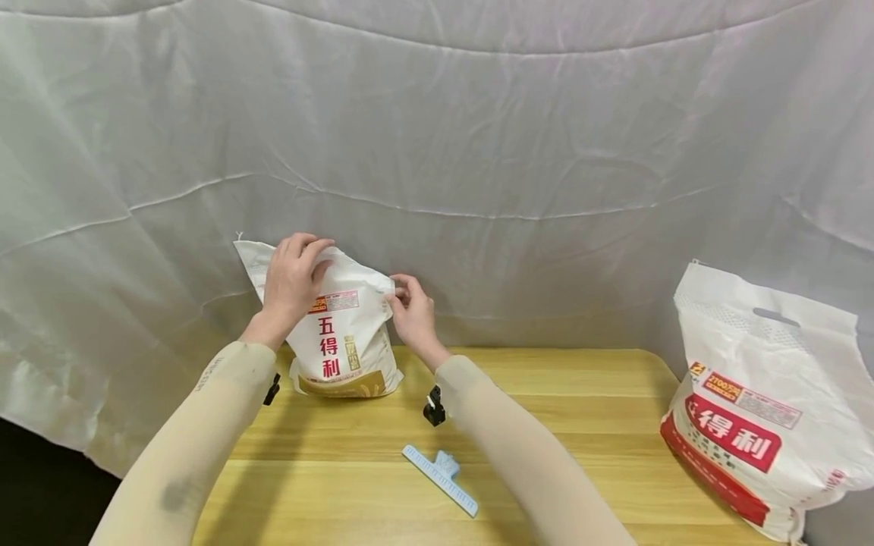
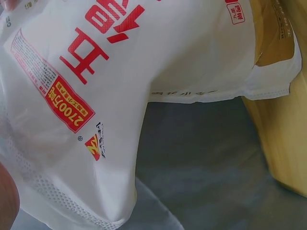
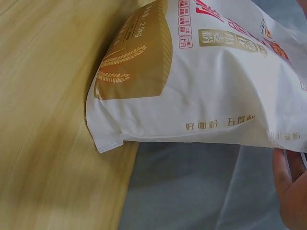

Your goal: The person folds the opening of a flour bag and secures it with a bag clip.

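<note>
A white flour bag (image 1: 355,326) with red characters and a gold base band stands near the table's back left. My left hand (image 1: 293,277) holds the bag's top edge, fingers bent over it. At the top right corner, my right hand (image 1: 413,311) pinches the bag's edge between thumb and fingers. In the left wrist view the bag's printed front (image 2: 115,62) fills much of the picture, with only a bit of the left hand (image 2: 7,199) at the edge. The right wrist view shows the right hand (image 3: 292,191) under the bag's side (image 3: 216,91).
A light blue sealing clip (image 1: 440,478) lies on the wooden table (image 1: 328,485), in front of the bag. Another, red-and-white flour bag (image 1: 758,409) with a handle slot stands at the right. A grey curtain (image 1: 478,152) hangs behind the table.
</note>
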Demonstrator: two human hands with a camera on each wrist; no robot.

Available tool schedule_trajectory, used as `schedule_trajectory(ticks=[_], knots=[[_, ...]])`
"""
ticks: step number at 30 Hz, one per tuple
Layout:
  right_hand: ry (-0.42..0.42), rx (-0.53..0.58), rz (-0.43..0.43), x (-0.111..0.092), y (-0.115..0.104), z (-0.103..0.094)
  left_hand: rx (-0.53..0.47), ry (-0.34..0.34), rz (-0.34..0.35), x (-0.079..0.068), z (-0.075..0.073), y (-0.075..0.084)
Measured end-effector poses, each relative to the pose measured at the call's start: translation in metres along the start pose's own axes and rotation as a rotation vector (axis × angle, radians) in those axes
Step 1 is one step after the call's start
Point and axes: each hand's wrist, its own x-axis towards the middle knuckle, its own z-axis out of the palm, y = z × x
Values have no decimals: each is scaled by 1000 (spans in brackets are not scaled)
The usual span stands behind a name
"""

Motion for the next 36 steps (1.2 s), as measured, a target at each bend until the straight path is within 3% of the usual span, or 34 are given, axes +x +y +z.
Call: schedule_trajectory(ticks=[5, 13, 20, 36], knots=[[11, -10, -11, 2, 1, -2, 3, 44, 5, 2, -2, 0], [10, -5, -14, 3, 5, -3, -34, 37, 4, 1, -10, 2], [-33, 4, -32, -3, 10, -3, -54, 34, 15, -11, -19, 3], [-101, -51, -143, -11, 15, -4, -48, -49, 75, -46, -36, -2]])
